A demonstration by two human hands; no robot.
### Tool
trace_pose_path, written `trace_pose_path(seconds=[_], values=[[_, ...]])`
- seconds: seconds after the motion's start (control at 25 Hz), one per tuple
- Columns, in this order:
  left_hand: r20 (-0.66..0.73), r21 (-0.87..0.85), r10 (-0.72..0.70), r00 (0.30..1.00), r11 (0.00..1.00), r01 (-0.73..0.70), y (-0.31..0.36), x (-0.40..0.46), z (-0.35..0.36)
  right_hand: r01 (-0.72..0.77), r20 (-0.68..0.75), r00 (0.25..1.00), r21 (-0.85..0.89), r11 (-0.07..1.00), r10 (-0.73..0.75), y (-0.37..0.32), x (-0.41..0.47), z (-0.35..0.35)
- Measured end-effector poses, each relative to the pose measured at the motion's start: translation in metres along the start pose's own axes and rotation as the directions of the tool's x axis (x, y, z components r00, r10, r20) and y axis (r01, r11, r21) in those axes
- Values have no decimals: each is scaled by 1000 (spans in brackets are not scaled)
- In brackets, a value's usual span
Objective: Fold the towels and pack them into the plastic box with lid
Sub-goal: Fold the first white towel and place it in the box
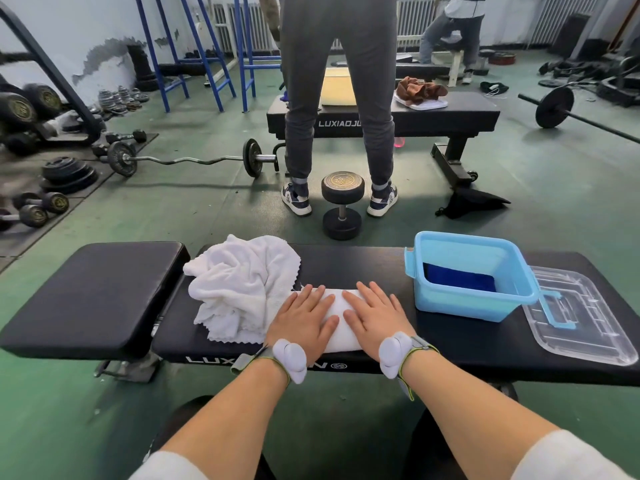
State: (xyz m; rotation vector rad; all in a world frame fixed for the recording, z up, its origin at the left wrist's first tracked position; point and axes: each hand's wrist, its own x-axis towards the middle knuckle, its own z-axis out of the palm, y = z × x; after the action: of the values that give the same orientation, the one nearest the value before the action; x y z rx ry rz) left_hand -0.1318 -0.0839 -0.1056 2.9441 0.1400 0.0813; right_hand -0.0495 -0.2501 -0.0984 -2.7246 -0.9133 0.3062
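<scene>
A folded white towel (338, 306) lies on the black bench (353, 265) in front of me. My left hand (304, 320) and my right hand (375, 318) rest flat on it, palms down, fingers spread. A crumpled pile of white towels (239, 282) sits just left of my hands. To the right stands the light blue plastic box (471, 299), open, with a dark blue folded towel (457, 277) inside. The clear lid (585, 320) with a blue latch lies flat on the bench right of the box.
A dumbbell (342, 204) stands on the green floor beyond the bench, between the feet of a standing person (337, 98). Behind is a second bench (450, 114) with a brown towel. Barbells and weight plates lie at the left and right.
</scene>
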Motion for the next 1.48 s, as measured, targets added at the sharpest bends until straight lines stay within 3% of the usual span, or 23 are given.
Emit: trace_pose_path(seconds=[0.44, 0.52, 0.6, 0.64, 0.72, 0.8, 0.96, 1.12, 1.28, 1.48], values=[[178, -34, -40, 983, 998, 46, -8, 11, 3, -54, 88, 995, 65, 996, 48, 3, 5, 6], [139, -53, -72, 988, 995, 80, -5, 9, -4, -66, 89, 994, 108, 992, 57, 2, 6, 3], [-18, -109, -195, 981, 975, 192, -2, 5, -12, -174, 12, 985, 170, 970, 174, -3, 3, -4], [-69, -145, -291, 954, 949, 279, -2, 2, -14, -263, -52, 960, 159, 951, 275, -5, 1, -6], [-6, -239, -471, 882, 857, 457, -4, -3, -19, -443, -89, 887, 106, 890, 452, -8, -1, -10], [137, -301, -582, 802, 747, 593, -11, -2, -21, -544, 27, 836, 166, 822, 548, -13, -1, -19], [324, -392, -638, 699, 582, 713, -17, -2, -31, -593, 290, 800, 248, 766, 525, -13, 1, -49], [529, -648, -639, 558, 120, 752, -18, -5, -35, -633, 373, 773, 509, 583, 512, -13, 4, -58], [510, -731, -633, 582, 37, 681, -16, 0, -51, -558, 262, 822, 546, 625, 505, -22, 16, -78], [346, -873, -596, 725, 79, 481, 9, 30, -87, -383, 46, 873, 681, 624, 485, -4, 19, -124]])
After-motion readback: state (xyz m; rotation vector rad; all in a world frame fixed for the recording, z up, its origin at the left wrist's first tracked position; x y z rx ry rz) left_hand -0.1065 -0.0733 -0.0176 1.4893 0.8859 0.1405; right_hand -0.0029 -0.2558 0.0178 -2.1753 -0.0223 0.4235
